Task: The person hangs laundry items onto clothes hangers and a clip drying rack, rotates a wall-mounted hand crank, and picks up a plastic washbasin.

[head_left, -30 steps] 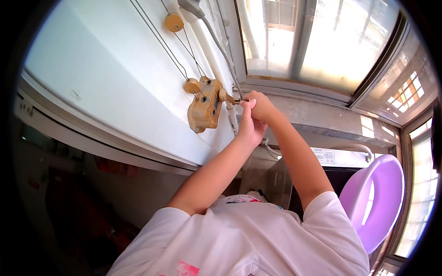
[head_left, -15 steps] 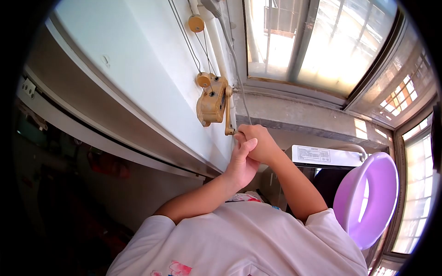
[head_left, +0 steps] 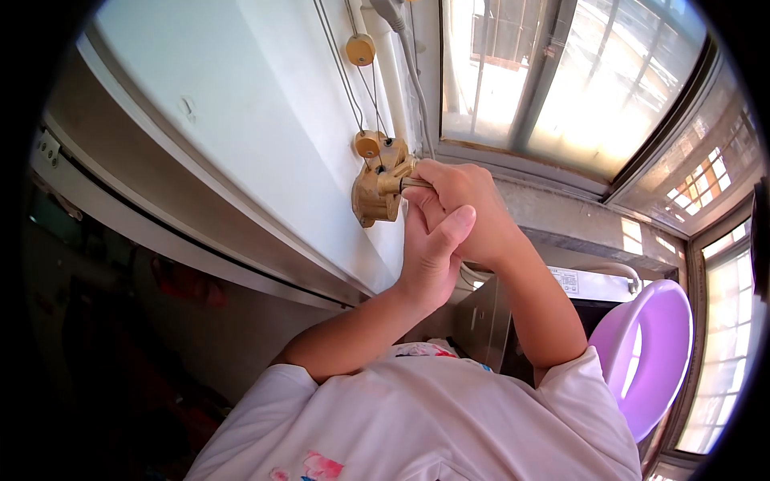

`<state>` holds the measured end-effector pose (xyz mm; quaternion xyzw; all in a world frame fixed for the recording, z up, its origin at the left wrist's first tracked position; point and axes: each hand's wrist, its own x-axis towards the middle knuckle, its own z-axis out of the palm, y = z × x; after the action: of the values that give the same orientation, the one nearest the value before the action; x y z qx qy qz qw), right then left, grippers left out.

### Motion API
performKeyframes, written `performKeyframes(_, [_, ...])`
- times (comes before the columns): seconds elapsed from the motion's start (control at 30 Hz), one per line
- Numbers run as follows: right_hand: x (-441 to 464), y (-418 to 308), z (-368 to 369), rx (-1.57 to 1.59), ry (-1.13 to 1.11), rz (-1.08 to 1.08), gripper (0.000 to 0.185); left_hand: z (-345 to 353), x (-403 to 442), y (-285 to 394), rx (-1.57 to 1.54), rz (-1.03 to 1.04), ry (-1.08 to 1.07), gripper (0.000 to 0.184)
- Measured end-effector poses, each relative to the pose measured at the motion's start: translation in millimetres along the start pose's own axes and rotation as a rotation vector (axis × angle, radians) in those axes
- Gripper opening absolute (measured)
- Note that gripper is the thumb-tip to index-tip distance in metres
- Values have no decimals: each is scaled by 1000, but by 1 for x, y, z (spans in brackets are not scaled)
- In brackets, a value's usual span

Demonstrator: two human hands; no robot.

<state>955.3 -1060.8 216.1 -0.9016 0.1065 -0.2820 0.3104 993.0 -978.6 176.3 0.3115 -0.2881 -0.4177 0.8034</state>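
Observation:
A yellowish-brown hand-crank winch [head_left: 377, 196] is fixed to the white wall panel, with thin cables running up from it over small pulleys [head_left: 360, 50]. Its crank handle [head_left: 412, 183] points toward me at the level of the winch body. My right hand [head_left: 473, 204] is closed around this handle, which shows only in a short length at the winch side. Tight against it from below, my left hand [head_left: 433, 252] is closed too, its thumb lying over the right hand. The left fingers are mostly hidden where the two hands clasp together at the handle.
Right of my arm are a purple basin [head_left: 605, 345] and a white-topped appliance [head_left: 589, 283]. A grey cable [head_left: 411, 64] and a pipe run down the wall near the winch. Windows [head_left: 609, 80] with a ledge stand behind; a door frame edge [head_left: 200, 208] curves along the left.
Both hands have moved up and toward the winch together with the crank handle. The crank arm hung downward before; now it has swung round to the front of the winch.

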Motion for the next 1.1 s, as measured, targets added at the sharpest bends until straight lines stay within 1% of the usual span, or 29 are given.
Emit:
performKeyframes(0.03, [7,3,-3,-8,23,-43,16,5,9,3,-99,-5,25,56])
performKeyframes(0.07, [13,5,-5,-10,21,-45,16,11,15,9,-101,-3,26,56])
performKeyframes(0.13, [25,5,-10,26,39,23,16,14,28,10,-105,20,53,60])
performKeyframes(0.17, [32,6,-13,-38,15,80,17,11,35,5,-111,42,51,62])
performKeyframes(0.2, [37,9,-15,-40,13,79,17,13,41,5,-114,43,52,62])
performKeyframes(0.27, [45,15,-16,-14,59,2,18,15,50,6,-77,124,74,55])
performKeyframes(0.37, [55,13,-21,-19,81,21,18,13,66,3,-103,127,60,51])
performKeyframes(0.5, [72,35,-18,-36,88,25,20,13,87,-5,-133,178,91,52])
performKeyframes(0.6, [83,49,-17,-44,95,62,23,11,102,-12,-220,137,151,52])
performKeyframes(0.67, [90,60,-13,-20,109,164,26,7,111,-17,-235,105,197,53])
performKeyframes(0.7, [93,66,-11,-16,105,163,26,3,116,-21,-241,87,206,49])
performKeyframes(0.9, [99,107,7,6,95,205,31,-15,132,-44,-241,-11,327,41])
performKeyframes(1.0, [96,127,17,22,61,220,32,-25,133,-56,-237,-48,358,39])
performKeyframes(1.03, [94,131,19,-8,4,264,31,-28,132,-61,-235,-52,360,39])
performKeyframes(1.1, [88,140,26,-37,-75,327,32,-33,127,-71,-232,-100,445,36])
